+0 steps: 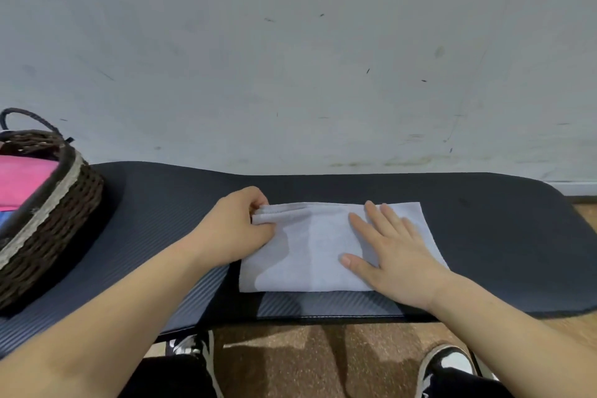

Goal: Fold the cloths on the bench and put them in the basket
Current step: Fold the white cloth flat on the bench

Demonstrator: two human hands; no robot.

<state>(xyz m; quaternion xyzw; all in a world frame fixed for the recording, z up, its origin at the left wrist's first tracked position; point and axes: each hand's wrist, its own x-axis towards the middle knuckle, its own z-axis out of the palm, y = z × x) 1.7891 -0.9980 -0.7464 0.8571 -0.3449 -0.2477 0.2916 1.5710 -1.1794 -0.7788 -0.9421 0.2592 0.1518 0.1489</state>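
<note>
At the left edge of the frame the wicker basket (pixel 55 213) waits on the dark padded bench (pixel 484 236), a pink cloth (pixel 22 181) already inside. At centre, the left hand (pixel 235 229) pinches the pale grey cloth (pixel 310 255) by its left edge, probably to fold it over. The right hand (pixel 394 249) lies spread flat, pinning the cloth's right half.

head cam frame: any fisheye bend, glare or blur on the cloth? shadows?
Head view: clear wide-angle bend, the bench bows along its far edge and the basket tilts at the left border; no glare; soft light, with a faint shadow beside the left hand on the cloth; cloth and right hand look sharp enough.
</note>
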